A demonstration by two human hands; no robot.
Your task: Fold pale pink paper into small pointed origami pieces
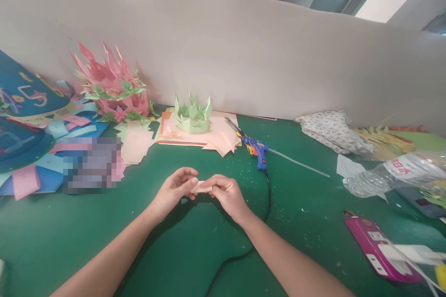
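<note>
Between my two hands, above the green table, is a small strip of pale peach paper [202, 187]. My left hand [179, 184] pinches the strip's left end between thumb and fingers. At its right end, the thumb and fingers of my right hand [227, 193] close on the paper, hiding part of it. Beyond my hands stands a light green paper crown [193, 118] on a stack of peach paper sheets [223, 132]. A blue glue gun [258, 151] with a clear glue stick [301, 163] in its back lies ahead of my right hand.
Stacked pink paper crowns [116, 86] and blue hats [33, 93] stand at the left, among paper pieces [137, 141]. Rightward lie a plastic bottle [393, 174], a magenta power strip [378, 246] and a patterned cloth pouch [327, 130]. The glue gun's black cord [240, 257] runs beneath my right arm.
</note>
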